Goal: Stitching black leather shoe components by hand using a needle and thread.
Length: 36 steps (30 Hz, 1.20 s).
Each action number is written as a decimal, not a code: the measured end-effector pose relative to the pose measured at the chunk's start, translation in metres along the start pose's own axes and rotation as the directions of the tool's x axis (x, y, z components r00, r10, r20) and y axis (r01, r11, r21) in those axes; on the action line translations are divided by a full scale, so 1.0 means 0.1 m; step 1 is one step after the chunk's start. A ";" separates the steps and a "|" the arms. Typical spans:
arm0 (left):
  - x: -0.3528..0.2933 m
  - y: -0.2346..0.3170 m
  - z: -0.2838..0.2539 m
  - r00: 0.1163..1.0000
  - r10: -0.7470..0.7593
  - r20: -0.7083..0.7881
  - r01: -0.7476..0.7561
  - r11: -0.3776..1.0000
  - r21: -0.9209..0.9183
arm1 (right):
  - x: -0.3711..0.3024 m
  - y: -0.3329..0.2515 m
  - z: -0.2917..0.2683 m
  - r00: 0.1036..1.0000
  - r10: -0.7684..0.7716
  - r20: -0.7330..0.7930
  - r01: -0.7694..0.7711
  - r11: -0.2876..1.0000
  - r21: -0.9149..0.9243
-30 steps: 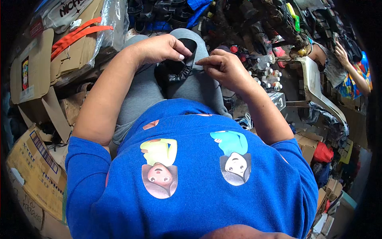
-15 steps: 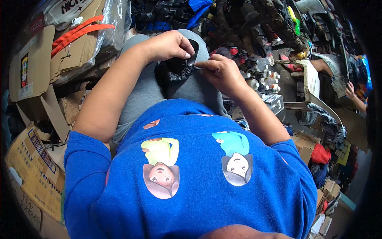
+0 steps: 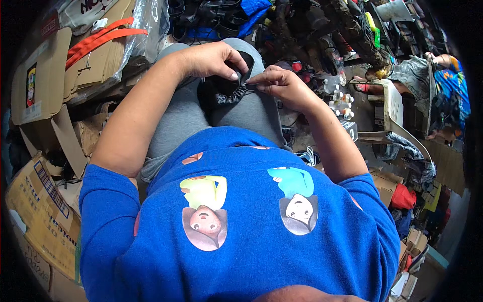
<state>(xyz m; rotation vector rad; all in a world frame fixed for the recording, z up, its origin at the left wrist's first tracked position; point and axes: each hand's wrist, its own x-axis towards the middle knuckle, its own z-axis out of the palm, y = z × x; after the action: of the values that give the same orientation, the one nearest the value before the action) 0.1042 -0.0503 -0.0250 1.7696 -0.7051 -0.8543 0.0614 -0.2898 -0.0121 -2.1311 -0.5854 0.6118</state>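
Observation:
Over my lap lies a black piece (image 3: 229, 94) with a dark hollow and a gathered, wrinkled lower rim; it resembles a shoe upper, but I cannot tell its exact kind. My left hand (image 3: 219, 58) reaches over its upper edge, fingers bent, gripping the rim between thumb and fingers. Beside the piece's right edge, my right hand (image 3: 279, 83) is closed in a pinch, thumb and index finger pressed together. Whatever small thing sits between those fingertips cannot be made out. Grey trousers (image 3: 183, 108) support the piece from below.
Cardboard boxes (image 3: 45, 75) and orange straps (image 3: 100, 38) crowd the left. Small white-capped bottles (image 3: 342, 103) stand right of my knees, near a pale plastic chair (image 3: 395, 103). Another person in bright blue patterned clothing (image 3: 450, 90) is at the far right.
My right hand has shifted slightly, its fingertips staying at the piece's right edge. My left hand keeps hold of the rim. The person at far right has moved further into view.

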 end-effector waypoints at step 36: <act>-0.70 -0.04 0.69 0.637 0.408 -0.654 0.256 0.689 0.678 | -0.21 -0.17 0.44 0.915 -0.326 -0.239 0.126 0.792 -0.597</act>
<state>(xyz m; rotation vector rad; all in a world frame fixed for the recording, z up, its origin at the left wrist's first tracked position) 0.0080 -0.0305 -0.0300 2.5163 -0.5346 0.4319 0.0151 -0.2668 -0.0178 -2.5858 -0.9044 -0.0968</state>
